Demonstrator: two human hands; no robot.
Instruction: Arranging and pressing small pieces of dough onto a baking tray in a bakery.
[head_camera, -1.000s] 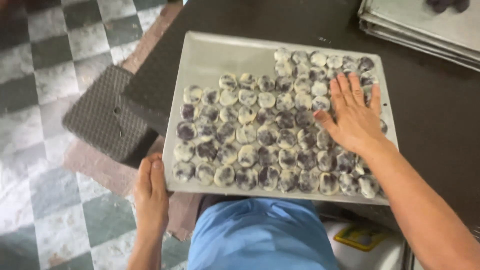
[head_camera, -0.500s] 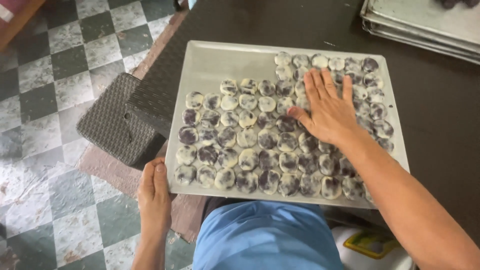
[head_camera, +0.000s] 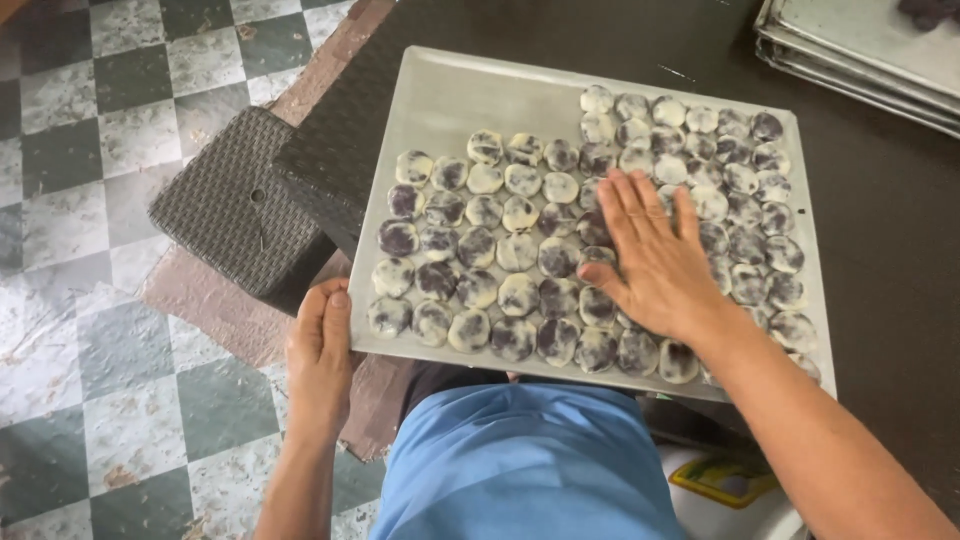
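A dark woven stool (head_camera: 235, 205) stands on the checkered floor (head_camera: 80, 130). The left hand (head_camera: 320, 355) pinches the metal tray (head_camera: 470, 95) edge. The right hand (head_camera: 655, 260), fingers spread, lies flat on the dough rounds (head_camera: 480, 250) filling the tray on the dark tabletop (head_camera: 880, 230).

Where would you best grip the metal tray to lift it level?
Probably the two short edges of the metal tray, from opposite sides. The left hand already grips the near-left rim; the right hand lies flat on the dough rounds, whose packing leaves only rims free.

a bakery kitchen: dough rounds (head_camera: 517, 295) fill a baking tray (head_camera: 470, 95) (more trays (head_camera: 860, 50) stacked nearby).
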